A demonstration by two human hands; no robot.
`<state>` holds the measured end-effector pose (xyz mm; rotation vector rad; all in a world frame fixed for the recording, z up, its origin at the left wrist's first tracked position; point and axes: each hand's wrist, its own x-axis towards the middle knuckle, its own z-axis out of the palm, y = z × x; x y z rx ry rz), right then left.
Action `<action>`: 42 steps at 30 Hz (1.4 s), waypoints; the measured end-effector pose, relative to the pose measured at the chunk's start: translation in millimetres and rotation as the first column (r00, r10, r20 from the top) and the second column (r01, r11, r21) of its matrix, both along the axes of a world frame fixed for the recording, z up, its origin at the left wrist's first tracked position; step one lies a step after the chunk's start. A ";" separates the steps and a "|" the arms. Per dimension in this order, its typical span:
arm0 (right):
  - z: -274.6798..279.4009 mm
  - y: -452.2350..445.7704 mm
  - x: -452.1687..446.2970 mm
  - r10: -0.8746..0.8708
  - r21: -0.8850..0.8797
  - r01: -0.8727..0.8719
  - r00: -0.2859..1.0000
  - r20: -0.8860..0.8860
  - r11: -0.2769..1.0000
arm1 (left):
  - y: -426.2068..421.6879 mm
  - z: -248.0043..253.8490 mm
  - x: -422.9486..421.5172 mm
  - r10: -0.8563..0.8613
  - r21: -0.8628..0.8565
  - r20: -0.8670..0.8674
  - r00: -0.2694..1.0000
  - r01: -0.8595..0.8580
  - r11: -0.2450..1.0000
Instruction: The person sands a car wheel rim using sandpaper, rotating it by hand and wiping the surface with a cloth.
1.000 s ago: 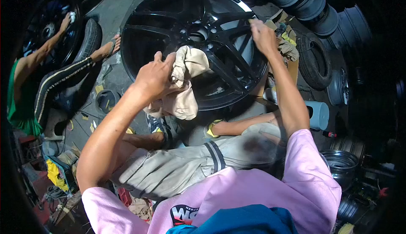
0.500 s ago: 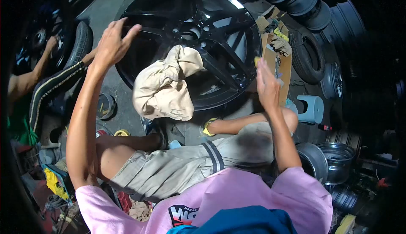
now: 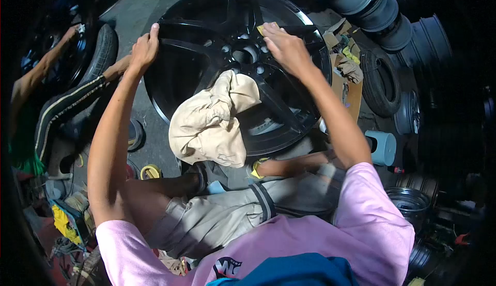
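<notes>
Now my right hand [image 3: 285, 49] pinches a yellow pad [image 3: 260, 29] on the black wheel [image 3: 238, 41] before me.
My left hand [image 3: 144, 49] meets its left edge, grip unclear; beige cloth [image 3: 209, 125] drapes its near side.

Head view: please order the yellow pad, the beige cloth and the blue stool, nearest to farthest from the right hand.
1. Yellow pad, at the right hand.
2. Beige cloth, on the black wheel, nearer the person.
3. Blue stool, to the lower right of the wheel.
</notes>
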<state>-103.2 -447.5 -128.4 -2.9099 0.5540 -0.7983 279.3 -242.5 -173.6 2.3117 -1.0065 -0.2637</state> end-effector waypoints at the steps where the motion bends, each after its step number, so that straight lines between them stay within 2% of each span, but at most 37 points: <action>1: 13.1 -4.7 -18.3 -0.042 0.096 0.050 0.995 -0.091 0.994 | -6.8 -12.1 3.3 0.042 -0.016 0.054 0.998 -0.042 0.999; 2: 9.7 -28.4 -35.2 -0.118 0.112 0.120 0.993 -0.028 0.986 | -9.0 -17.4 9.2 0.049 0.038 0.085 0.995 -0.052 0.998; 3: 11.0 -49.1 -56.2 -0.254 0.162 0.258 0.966 -0.045 0.953 | -6.4 -15.7 7.9 0.053 0.045 0.071 0.996 -0.056 0.997; 4: 1.4 -73.3 -76.0 -0.261 -0.019 0.264 0.962 0.084 0.964 | -3.7 -8.1 6.2 0.055 0.062 -0.186 0.981 -0.044 0.997; 5: -5.2 -84.2 -86.3 -0.333 0.044 0.331 0.942 0.048 0.943 | -3.4 -2.4 7.8 0.059 0.069 -0.424 0.904 -0.033 0.997; 6: 8.2 -70.9 -76.3 -0.366 0.096 0.368 0.930 -0.040 0.925 | -6.6 -5.4 9.4 0.137 0.097 -0.385 0.913 -0.108 0.989; 7: 19.8 -46.4 -64.4 -0.395 0.145 0.412 0.909 -0.133 0.900 | -7.9 -5.4 9.5 0.140 0.096 -0.388 0.911 -0.111 0.989; 8: 1.2 -34.0 -54.9 -0.249 0.062 0.247 0.968 0.031 0.967 | -8.0 -4.5 10.3 0.109 0.107 -0.369 0.923 -0.075 0.991; 10: 1.0 -4.7 -27.4 -0.036 0.023 0.036 0.999 0.000 0.999 | -8.1 -4.1 18.6 0.089 0.131 -0.337 0.937 -0.047 0.990; 11: 4.0 3.5 -17.3 0.048 0.015 -0.047 0.998 -0.036 0.999 | -11.2 -6.6 21.0 0.097 0.170 -0.231 0.968 -0.058 0.984; 12: 6.1 4.4 -3.4 0.053 0.019 -0.053 0.998 -0.033 0.998 | -11.8 -8.9 21.5 0.100 0.205 -0.124 0.987 -0.073 0.976; 14: 9.3 -4.3 14.6 0.124 -0.112 -0.141 0.981 -0.147 0.984 | -6.5 6.6 11.5 0.092 0.227 -0.145 0.985 -0.058 0.972; 15: 10.0 -6.6 13.0 0.118 -0.113 -0.134 0.983 -0.141 0.985 | -6.1 15.7 8.1 0.084 0.245 -0.162 0.983 -0.042 0.969; 17: 11.4 -9.5 21.9 0.164 -0.279 -0.251 0.939 -0.301 0.927 | -5.9 -5.1 17.0 0.079 0.177 -0.064 0.995 -0.066 0.982; 18: 7.9 -11.3 12.0 0.262 -0.202 -0.336 0.910 -0.320 0.920 | -5.6 -5.4 13.4 0.100 0.185 -0.007 0.995 -0.097 0.978; 19: 19.4 -11.6 0.6 0.254 -0.204 -0.357 0.880 -0.402 0.912 | -6.4 1.0 7.6 0.111 0.185 -0.010 0.994 -0.107 0.977; 21: 27.3 -33.7 -12.4 0.322 -0.194 -0.446 0.829 -0.457 0.873 | -6.4 12.3 -1.7 0.149 0.186 -0.038 0.988 -0.140 0.973; 22: 28.1 -37.5 -11.0 0.312 -0.245 -0.459 0.828 -0.466 0.854 | -8.4 11.4 3.3 0.117 0.209 -0.052 0.992 -0.104 0.972; 26: 20.3 -28.4 35.1 0.253 -0.230 -0.374 0.869 -0.425 0.898 | -1.8 14.3 -5.1 0.123 0.107 -0.048 0.991 -0.117 0.987; 29: 16.2 -9.9 11.7 0.287 -0.171 -0.357 0.898 -0.335 0.918 | 2.8 9.2 -1.4 0.091 0.056 -0.116 0.989 -0.085 0.995; 30: 18.6 -3.5 0.2 0.287 -0.018 -0.308 0.903 -0.321 0.951 | 5.2 6.8 0.8 0.109 0.050 -0.129 0.986 -0.104 0.993; 31: 18.0 -9.7 1.3 0.295 -0.016 -0.319 0.895 -0.335 0.948 | 6.1 3.9 1.2 0.105 0.055 -0.146 0.984 -0.098 0.994; 33: 14.2 -22.5 6.0 0.296 -0.138 -0.353 0.901 -0.318 0.925 | 0.2 6.6 4.1 0.067 0.067 -0.152 0.986 -0.057 0.996; 37: -5.1 -89.8 90.0 0.099 -0.237 -0.128 0.986 -0.132 0.963 | 2.4 6.7 -0.7 0.058 0.009 -0.149 0.987 -0.057 0.998; 40: -4.1 -123.7 141.2 0.068 -0.282 -0.111 0.985 -0.156 0.953 | 4.8 7.3 0.7 0.090 0.039 -0.148 0.985 -0.085 0.996; 42: -6.0 -130.6 152.2 -0.151 -0.061 0.146 0.985 -0.083 0.987 | 5.1 9.6 1.5 0.058 0.035 -0.161 0.985 -0.053 0.998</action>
